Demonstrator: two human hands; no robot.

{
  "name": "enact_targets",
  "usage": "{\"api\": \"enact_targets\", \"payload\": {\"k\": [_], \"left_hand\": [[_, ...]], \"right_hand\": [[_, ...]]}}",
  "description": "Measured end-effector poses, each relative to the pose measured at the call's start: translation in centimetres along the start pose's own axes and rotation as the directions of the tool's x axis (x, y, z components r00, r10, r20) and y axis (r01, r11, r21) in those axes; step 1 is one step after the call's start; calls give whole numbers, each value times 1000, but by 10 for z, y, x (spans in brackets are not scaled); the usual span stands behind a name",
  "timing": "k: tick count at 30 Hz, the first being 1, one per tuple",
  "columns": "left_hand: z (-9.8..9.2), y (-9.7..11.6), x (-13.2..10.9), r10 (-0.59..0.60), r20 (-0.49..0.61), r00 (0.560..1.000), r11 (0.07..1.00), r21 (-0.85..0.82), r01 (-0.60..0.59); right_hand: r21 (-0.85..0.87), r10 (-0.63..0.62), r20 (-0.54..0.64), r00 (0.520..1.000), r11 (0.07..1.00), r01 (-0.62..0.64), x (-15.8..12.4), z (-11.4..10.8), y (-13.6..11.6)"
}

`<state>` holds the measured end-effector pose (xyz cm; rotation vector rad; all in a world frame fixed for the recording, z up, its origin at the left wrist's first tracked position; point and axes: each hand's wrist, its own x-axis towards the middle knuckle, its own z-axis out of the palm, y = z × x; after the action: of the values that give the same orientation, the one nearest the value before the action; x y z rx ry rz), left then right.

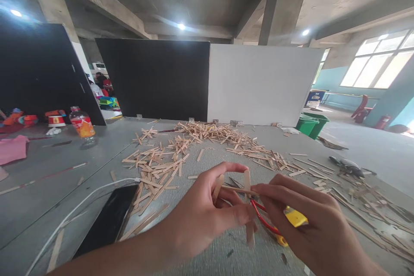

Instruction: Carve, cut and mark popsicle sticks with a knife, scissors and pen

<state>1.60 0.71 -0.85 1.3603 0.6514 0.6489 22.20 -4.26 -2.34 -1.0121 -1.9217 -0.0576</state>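
Note:
Several short wooden craft sticks (247, 183) stand joined or held together between my hands, just above the grey table. My left hand (210, 211) curls round this small stick assembly, its index finger on top of an upright stick and its thumb lower down. With pinched fingertips, my right hand (300, 215) grips the end of a crosswise craft stick (237, 189). Whether the sticks are fixed to each other I cannot tell. Beneath the hands lies a pair of pliers with red and yellow handles (265, 220), partly hidden by my right hand.
Loose craft sticks (213, 131) lie heaped across the table's middle and right. A black phone (108, 217) with a white cable (74, 207) rests at left. Farther off are a drink bottle (82, 125), a dark tool (347, 166) and green bins (310, 125). Black and white boards (258, 82) edge the back.

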Motion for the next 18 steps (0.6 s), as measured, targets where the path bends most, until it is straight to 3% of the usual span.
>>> {"api": "enact_targets", "payload": {"k": [8, 18], "left_hand": [[-3, -6, 1, 17, 34, 999, 1000, -9, -17], [-3, -5, 2, 5, -9, 1000, 1000, 15, -5]], "right_hand": [[-14, -19, -7, 1000, 1000, 19, -1, 2, 3], [-12, -1, 49, 999, 1000, 2, -4, 0, 6]]}}
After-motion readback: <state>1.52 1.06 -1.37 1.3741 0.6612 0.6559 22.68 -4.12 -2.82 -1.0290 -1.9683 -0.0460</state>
